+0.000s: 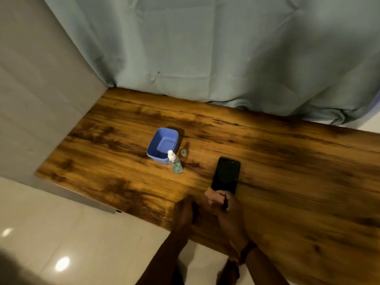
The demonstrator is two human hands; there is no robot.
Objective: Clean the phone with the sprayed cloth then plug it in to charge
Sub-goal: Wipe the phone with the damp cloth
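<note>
Black rectangular phone [226,174]: lying screen-up on the brown wood-grain table [287,161], near edge touching the right hand. Right hand [228,210]: fingers curling closed around a small pale peach cloth [213,197], pressing it at the phone's near end. Left hand [184,212]: resting on the table just beside the right, loosely curled; blurred, so cannot tell whether it is gripping anything. Small clear spray bottle with white nozzle [174,162]: standing beside an open blue plastic tub [162,146]. Small clear cap [183,152]: sitting apart on the table.
</note>
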